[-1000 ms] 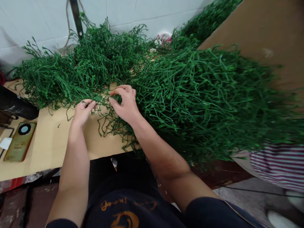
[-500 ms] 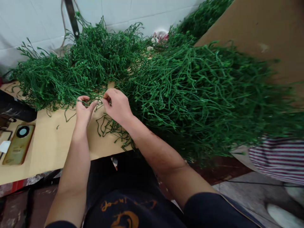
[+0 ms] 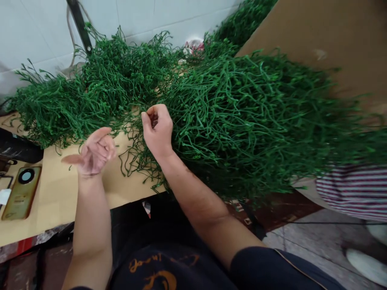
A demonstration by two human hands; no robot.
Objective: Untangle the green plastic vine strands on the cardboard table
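My left hand (image 3: 98,151) is turned palm up above the cardboard-coloured tabletop (image 3: 66,197), thumb and forefinger spread wide, with nothing in it. My right hand (image 3: 159,129) is closed, thumb tip pressed to the forefinger. Whatever it may pinch is hidden or too thin to see. Just beyond and left of it spreads a heap of green plastic-looking stems (image 3: 121,76) with small knobbed tips. A larger heap of the same stems (image 3: 236,112) lies immediately to its right. Several loose stems (image 3: 136,161) lie below the right hand, near the table's front edge.
A gold phone (image 3: 22,191) lies at the left, with a black cylinder (image 3: 19,145) on its side behind it. White tiles (image 3: 133,16) and a dark metal post (image 3: 80,26) stand at the back. A brown cardboard sheet (image 3: 314,36) rises at the right, near striped cloth (image 3: 353,193).
My left hand has drawn away from the right, turned palm up and opened. My right hand has shifted slightly right, still pinched. The whole view has moved a little.
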